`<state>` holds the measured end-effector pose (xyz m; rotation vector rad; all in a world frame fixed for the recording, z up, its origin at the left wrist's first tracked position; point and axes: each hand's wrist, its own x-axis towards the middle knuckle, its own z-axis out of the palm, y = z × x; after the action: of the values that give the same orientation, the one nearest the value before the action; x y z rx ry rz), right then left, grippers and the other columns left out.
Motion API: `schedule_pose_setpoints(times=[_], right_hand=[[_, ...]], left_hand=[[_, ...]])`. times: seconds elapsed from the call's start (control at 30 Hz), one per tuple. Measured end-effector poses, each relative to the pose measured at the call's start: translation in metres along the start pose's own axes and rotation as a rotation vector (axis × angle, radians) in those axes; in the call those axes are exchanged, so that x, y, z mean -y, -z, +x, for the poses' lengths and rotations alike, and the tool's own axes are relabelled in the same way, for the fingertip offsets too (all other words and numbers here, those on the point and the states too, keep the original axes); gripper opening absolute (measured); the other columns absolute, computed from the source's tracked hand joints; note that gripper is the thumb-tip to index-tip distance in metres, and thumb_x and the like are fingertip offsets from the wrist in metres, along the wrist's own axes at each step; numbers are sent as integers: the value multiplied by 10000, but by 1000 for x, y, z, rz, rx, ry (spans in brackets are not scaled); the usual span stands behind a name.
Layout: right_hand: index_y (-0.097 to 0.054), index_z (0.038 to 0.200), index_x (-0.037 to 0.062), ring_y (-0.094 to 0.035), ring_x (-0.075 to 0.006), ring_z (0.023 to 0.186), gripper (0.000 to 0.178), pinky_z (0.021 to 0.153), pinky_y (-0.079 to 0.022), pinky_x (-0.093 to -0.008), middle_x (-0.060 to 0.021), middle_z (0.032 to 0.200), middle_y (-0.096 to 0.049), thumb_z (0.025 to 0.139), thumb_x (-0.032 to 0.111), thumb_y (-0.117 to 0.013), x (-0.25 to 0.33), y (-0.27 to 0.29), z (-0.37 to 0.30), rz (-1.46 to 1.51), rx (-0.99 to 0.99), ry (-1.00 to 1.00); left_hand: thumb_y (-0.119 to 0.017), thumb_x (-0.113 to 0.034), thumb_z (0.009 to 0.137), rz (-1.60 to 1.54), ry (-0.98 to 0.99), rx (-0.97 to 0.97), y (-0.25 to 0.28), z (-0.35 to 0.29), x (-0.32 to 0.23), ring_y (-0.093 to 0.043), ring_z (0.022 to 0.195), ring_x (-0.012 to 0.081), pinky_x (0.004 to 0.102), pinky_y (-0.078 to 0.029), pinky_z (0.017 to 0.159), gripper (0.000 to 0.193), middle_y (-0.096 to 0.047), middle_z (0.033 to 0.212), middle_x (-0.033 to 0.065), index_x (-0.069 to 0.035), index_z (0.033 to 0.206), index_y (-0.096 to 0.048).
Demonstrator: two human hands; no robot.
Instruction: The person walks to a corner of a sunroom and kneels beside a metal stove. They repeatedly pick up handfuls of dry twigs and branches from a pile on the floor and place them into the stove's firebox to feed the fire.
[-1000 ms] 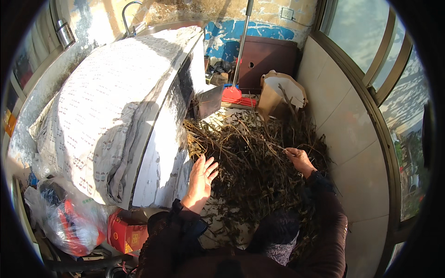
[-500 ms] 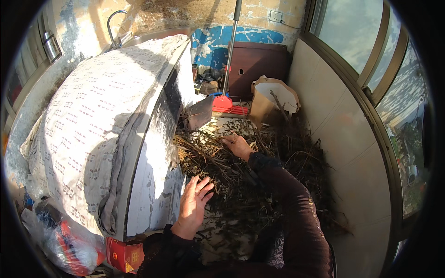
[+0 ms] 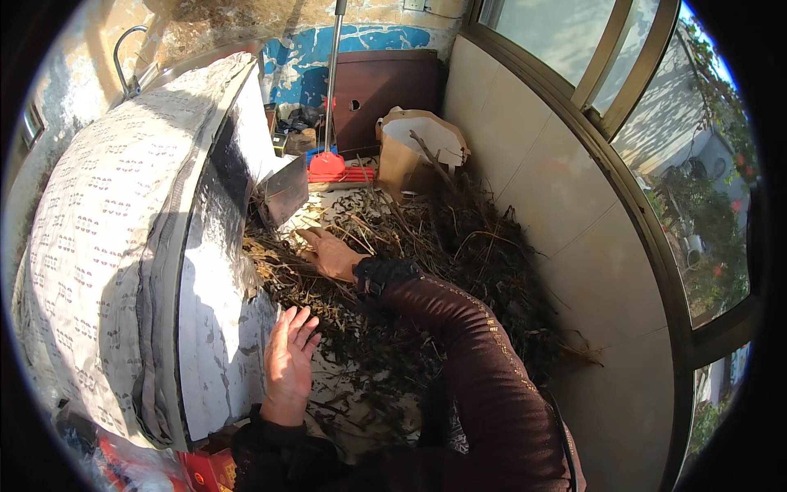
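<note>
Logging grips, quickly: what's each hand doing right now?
Left hand: open, nothing seen in it.
Right hand: at the dried plants; cannot tell whether it grips any.

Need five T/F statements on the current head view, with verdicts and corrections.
1. The right hand is at the pile of dry plants. True.
2. The left hand is clenched into a fist. False: the left hand is open, fingers raised.
3. The brown paper container stands right of the red broom head. True.
4. The white printed covering is at the picture's right. False: the white printed covering is at the left.
5. The dark brown board is behind the container. True.
</note>
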<state>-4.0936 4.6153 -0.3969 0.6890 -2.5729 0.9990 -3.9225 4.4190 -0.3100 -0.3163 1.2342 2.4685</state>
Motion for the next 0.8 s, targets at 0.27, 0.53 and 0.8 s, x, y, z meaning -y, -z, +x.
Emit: schedule_pose_setpoints(times=[0.27, 0.53, 0.8], right_hand=[[-509, 1311, 23, -590, -341, 1028, 439, 873, -501, -451, -198, 1286, -518, 958, 276, -574, -74, 183, -191, -262, -302, -1031], [-239, 1475, -8, -610, -240, 978, 608, 821, -537, -400, -169, 1425, -411, 981, 174, -545, -99, 212, -284, 693, -488, -1250], [-646, 1040, 2, -588, -162, 685, 329, 606, -482, -349, -69, 758, -596, 980, 313, -556, -103, 190, -229, 59, -80, -1051]], left_hand=[[-605, -150, 946, -23, 13, -18, -9, -6, 4, -637, 1035, 212, 335, -512, 853, 162, -643, 1193, 136, -46, 1070, -612], [-587, -209, 950, 47, 43, 45, -20, 1, 16, -585, 1118, 252, 373, -466, 923, 215, -614, 1235, 142, -48, 1091, -603], [-566, -211, 971, 76, 49, 23, -20, 9, 23, -635, 1043, 234, 336, -512, 870, 255, -639, 1185, 149, -15, 1133, -585]])
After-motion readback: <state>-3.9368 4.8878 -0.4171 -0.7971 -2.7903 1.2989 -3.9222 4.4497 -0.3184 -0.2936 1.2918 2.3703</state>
